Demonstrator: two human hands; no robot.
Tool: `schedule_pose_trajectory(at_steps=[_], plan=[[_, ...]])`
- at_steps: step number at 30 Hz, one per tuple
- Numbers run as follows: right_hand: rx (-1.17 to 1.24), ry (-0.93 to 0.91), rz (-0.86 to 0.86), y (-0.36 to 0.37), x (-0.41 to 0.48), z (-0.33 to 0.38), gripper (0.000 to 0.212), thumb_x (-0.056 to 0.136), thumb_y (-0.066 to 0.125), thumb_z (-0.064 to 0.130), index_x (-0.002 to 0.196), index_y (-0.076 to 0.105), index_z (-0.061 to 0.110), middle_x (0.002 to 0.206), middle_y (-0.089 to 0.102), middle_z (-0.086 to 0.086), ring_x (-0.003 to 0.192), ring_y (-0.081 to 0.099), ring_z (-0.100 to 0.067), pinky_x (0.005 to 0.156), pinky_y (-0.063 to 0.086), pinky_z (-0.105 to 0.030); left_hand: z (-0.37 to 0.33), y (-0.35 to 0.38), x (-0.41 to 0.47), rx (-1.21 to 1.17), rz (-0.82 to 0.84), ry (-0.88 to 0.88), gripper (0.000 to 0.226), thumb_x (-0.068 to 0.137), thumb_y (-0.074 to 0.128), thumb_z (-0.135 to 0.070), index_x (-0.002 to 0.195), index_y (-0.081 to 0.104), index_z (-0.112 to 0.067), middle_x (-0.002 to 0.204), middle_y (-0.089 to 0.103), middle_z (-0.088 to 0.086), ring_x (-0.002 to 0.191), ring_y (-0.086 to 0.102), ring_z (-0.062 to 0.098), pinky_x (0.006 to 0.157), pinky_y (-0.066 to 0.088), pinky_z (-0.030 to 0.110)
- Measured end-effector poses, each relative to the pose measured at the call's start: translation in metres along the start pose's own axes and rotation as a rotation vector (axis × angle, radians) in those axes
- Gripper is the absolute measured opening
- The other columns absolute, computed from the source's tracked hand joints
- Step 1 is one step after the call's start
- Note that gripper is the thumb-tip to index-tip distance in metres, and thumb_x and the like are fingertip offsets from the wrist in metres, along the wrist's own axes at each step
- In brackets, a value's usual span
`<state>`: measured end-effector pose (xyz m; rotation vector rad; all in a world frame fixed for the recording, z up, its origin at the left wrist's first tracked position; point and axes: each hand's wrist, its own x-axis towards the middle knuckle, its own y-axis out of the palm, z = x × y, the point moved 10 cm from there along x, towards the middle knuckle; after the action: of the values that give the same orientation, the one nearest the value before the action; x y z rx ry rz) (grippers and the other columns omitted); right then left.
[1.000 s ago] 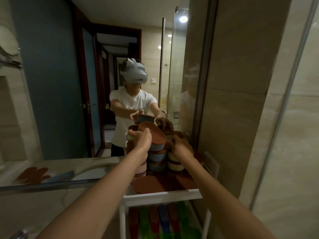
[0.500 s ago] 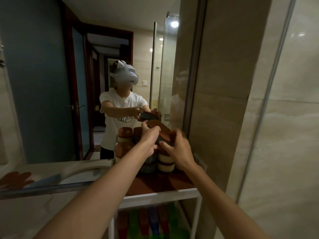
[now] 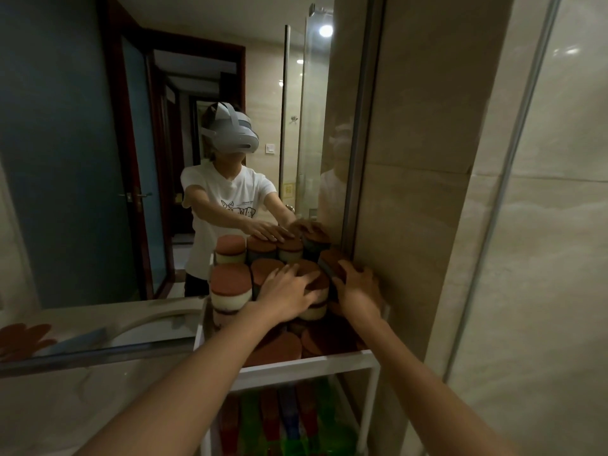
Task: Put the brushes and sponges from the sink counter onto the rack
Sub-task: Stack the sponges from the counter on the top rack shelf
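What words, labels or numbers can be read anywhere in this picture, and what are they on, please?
Nothing can be read.
White T-shirt, seen reflected: small lettering above a cartoon drawing, too blurred to read.
Yellowish wall plate: too small to read.

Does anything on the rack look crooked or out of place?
Yes. On the rack, the sponge at the right hand lies tilted beside the wall, while the other stacks stand level. The left hand rests flat on one.

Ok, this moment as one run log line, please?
left hand: flat on sponge stack | right hand: touches rightmost sponge | place: rack top shelf
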<state>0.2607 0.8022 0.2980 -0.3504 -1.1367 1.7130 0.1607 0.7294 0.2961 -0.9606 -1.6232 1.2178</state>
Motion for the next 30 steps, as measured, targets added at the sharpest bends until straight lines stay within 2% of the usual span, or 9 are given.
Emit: schedule_pose_trajectory(at_steps=[6,11,14,16,18,21,24,27,30], plan=[[-0.170,-0.025,0.082,0.012,-0.002,0.004,0.048,0.098,0.041,0.030,0.144,0.028,0.029,0.151,0.020,-0.017,0.137,0.023,-0.036,0.107,0.032,-0.044,0.001,0.002,-0.003,0.029,0.002,0.005,0.052,0.095,0.036,-0.043,0.146,0.027,-0.033,0.158,0.019,0.011,0.147,0.015,0.026,0.119,0.015,0.038],[-0.243,-0.030,0.215,0.015,0.002,0.006,0.061,0.093,0.049,0.034,0.146,0.021,0.031,0.154,0.011,-0.016,0.141,0.013,-0.037,0.113,0.024,-0.046,0.001,0.000,-0.005,-0.033,0.038,-0.031,0.051,0.096,0.033,-0.036,0.146,0.026,-0.033,0.159,0.015,0.010,0.148,0.012,0.024,0.119,0.010,0.037],[-0.239,-0.076,0.193,0.012,-0.007,0.011,0.062,0.092,0.050,0.030,0.147,0.020,0.027,0.155,0.009,-0.019,0.142,0.012,-0.040,0.114,0.021,-0.049,-0.002,-0.011,-0.007,-0.129,-0.008,-0.042,0.051,0.095,0.034,-0.027,0.146,0.030,-0.026,0.157,0.023,0.009,0.146,0.016,0.023,0.120,0.006,0.039],[-0.196,-0.158,0.063,0.000,-0.017,0.023,0.056,0.092,0.049,0.023,0.144,0.029,0.022,0.154,0.015,-0.021,0.141,0.015,-0.041,0.115,0.022,-0.049,-0.001,-0.028,-0.013,-0.184,-0.132,-0.074,0.049,0.094,0.037,-0.021,0.143,0.036,-0.020,0.151,0.035,0.009,0.143,0.023,0.022,0.120,0.003,0.040],[-0.130,-0.206,-0.071,-0.013,-0.034,0.037,0.048,0.090,0.051,0.018,0.137,0.041,0.016,0.151,0.023,-0.021,0.139,0.021,-0.039,0.112,0.030,-0.048,0.009,-0.048,-0.032,-0.243,-0.297,-0.150,0.045,0.093,0.038,-0.015,0.139,0.042,-0.016,0.144,0.044,0.009,0.139,0.030,0.022,0.121,0.006,0.042],[-0.030,-0.287,-0.226,-0.023,-0.068,0.064,0.036,0.087,0.055,0.015,0.123,0.054,0.011,0.142,0.037,-0.017,0.128,0.037,-0.035,0.100,0.040,-0.042,0.032,-0.073,-0.076,-0.375,-0.541,-0.274,0.039,0.093,0.040,-0.011,0.131,0.052,-0.014,0.135,0.053,0.008,0.128,0.043,0.026,0.115,0.023,0.042],[0.156,-0.419,-0.276,-0.010,-0.114,0.103,0.029,0.080,0.061,0.010,0.109,0.061,0.009,0.119,0.055,-0.015,0.109,0.052,-0.033,0.085,0.050,-0.040,0.063,-0.076,-0.135,-0.480,-0.638,-0.354,0.032,0.094,0.042,-0.010,0.122,0.058,-0.011,0.126,0.058,0.010,0.118,0.052,0.026,0.099,0.040,0.033],[0.350,-0.582,-0.199,0.025,-0.168,0.154,0.021,0.079,0.055,0.011,0.096,0.065,0.007,0.100,0.061,-0.014,0.089,0.061,-0.029,0.071,0.050,-0.033,0.105,-0.060,-0.199,-0.529,-0.618,-0.472,0.028,0.095,0.044,-0.010,0.116,0.061,-0.010,0.119,0.063,0.009,0.110,0.056,0.023,0.082,0.036,0.020],[0.450,-0.635,-0.022,0.087,-0.228,0.199,0.023,0.078,0.052,0.014,0.094,0.067,0.007,0.097,0.064,-0.012,0.084,0.064,-0.025,0.070,0.046,-0.023,0.170,-0.033,-0.279,-0.537,-0.601,-0.651,0.026,0.095,0.044,-0.011,0.114,0.062,-0.009,0.118,0.066,0.008,0.106,0.059,0.018,0.081,0.035,0.019]])
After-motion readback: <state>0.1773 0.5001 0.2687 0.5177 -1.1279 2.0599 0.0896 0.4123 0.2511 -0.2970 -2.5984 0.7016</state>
